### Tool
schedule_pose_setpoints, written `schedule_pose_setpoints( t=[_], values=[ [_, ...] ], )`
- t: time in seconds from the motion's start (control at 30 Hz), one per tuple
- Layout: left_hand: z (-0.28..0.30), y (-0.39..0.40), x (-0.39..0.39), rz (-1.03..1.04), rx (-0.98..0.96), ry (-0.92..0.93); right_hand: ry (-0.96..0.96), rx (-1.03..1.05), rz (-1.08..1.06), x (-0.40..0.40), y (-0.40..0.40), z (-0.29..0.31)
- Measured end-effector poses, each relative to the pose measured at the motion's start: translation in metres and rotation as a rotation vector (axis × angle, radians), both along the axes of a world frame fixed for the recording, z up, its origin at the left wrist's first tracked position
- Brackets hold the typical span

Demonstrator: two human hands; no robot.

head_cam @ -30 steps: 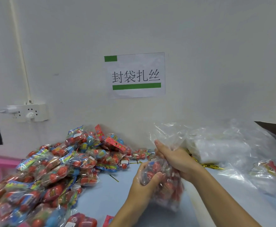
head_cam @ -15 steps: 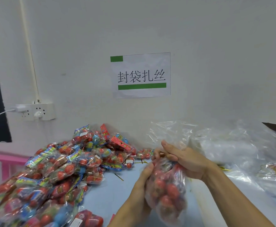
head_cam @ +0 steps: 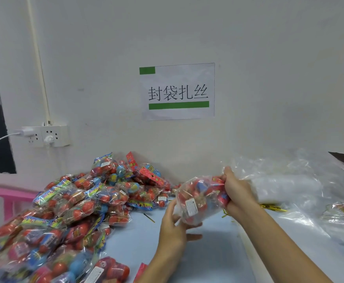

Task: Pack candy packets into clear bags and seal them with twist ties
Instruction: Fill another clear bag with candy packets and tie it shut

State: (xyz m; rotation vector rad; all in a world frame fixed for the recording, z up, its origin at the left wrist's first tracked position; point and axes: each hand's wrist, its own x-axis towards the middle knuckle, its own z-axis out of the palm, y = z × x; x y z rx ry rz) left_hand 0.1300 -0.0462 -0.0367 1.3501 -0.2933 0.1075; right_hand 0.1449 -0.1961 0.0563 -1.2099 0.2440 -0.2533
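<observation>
- Although much of the desk (head_cam: 218, 250) is covered, the item under inspection is plain: one filled clear bag (head_cam: 199, 199), held above the desk in both hands and taken here as the landmark.
- Far left of the filled clear bag, and well apart from it, a wall socket (head_cam: 48, 136) with a white plug is noted; it plays no part in the work.
- Left of the bag, a large heap of candy packets (head_cam: 75, 205) lies on the desk, spreading toward the near edge. The wrappers look glossy; judged slippery and liable to slide off one another.
- Directly under the bag's lower end, the left hand (head_cam: 174, 227) cups it from below, fingers curled against the film, taking the weight.
- The bag itself lies tilted, closed end low and left, mouth high and right. Contents are red and blue candies with a white label showing. Judged light to moderate in weight, soft-walled and lumpy; thin film may tear or stretch if pulled hard.
- At the bag's upper right end, the right hand (head_cam: 235, 190) is clenched round the gathered neck. This is judged the correct hold: the neck must be kept bunched tight for tying.
- Just right of and below the bag, gold twist ties (head_cam: 271, 207) lie on the desk, near the right wrist.
- Further right of the bag, a pile of empty clear bags (head_cam: 289, 186) rests against the wall.
- No tie is visible on the neck; sealing judged not yet done.
</observation>
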Motion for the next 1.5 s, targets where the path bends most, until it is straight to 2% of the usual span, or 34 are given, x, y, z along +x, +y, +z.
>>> schedule_pose_setpoints(
  t=[0.07,0.13,0.27,0.37,0.5,0.6,0.7,0.8,0.87,0.93,1.03,1.07,1.13,1.23,1.37,1.43,1.5],
  values=[
    [-0.007,0.0,-0.005,0.006,0.156,-0.177,0.022,0.072,-0.059,0.004,0.0,-0.004],
    [-0.007,-0.003,-0.012,-0.035,0.2,-0.237,0.047,0.11,-0.065,0.007,0.003,-0.007],
    [0.002,-0.003,-0.01,-0.02,0.004,-0.292,0.08,0.053,-0.044,0.006,0.015,-0.012],
    [0.01,0.004,-0.006,0.054,-0.174,-0.177,0.062,-0.048,0.003,0.002,0.028,-0.016],
    [0.012,0.012,0.001,0.096,-0.26,0.123,-0.017,-0.285,0.106,-0.007,0.039,-0.014],
    [0.017,0.018,0.001,-0.028,-0.236,0.255,-0.143,-0.541,0.222,-0.015,0.035,-0.008],
    [0.021,0.021,-0.001,-0.169,-0.215,0.345,-0.221,-0.666,0.334,-0.018,0.025,-0.003],
    [0.022,0.024,0.002,-0.296,-0.252,0.396,-0.352,-0.667,0.525,-0.02,0.019,0.002],
    [0.025,0.025,0.0,-0.329,-0.251,0.392,-0.396,-0.621,0.579,-0.02,0.02,0.002],
    [0.022,0.026,0.003,-0.316,-0.246,0.392,-0.349,-0.505,0.521,-0.02,0.026,0.002],
    [0.019,0.026,0.008,-0.23,-0.288,0.422,-0.207,-0.348,0.325,-0.017,0.033,0.0],
    [0.015,0.025,0.01,-0.202,-0.301,0.402,-0.165,-0.313,0.273,-0.015,0.033,0.0],
    [0.012,0.021,0.009,-0.018,-0.219,0.268,-0.088,-0.267,0.182,-0.011,0.031,-0.001],
    [0.007,0.018,0.002,0.202,0.119,-0.126,-0.001,-0.185,0.067,-0.005,0.028,-0.003],
    [-0.003,0.012,-0.002,0.16,0.486,-0.551,0.047,-0.134,-0.051,-0.002,0.028,-0.008],
    [-0.005,0.011,-0.002,0.139,0.573,-0.646,0.065,-0.122,-0.083,-0.001,0.027,-0.01],
    [-0.002,0.01,-0.006,0.152,0.545,-0.654,0.077,-0.118,-0.09,-0.001,0.027,-0.01]
  ],
)
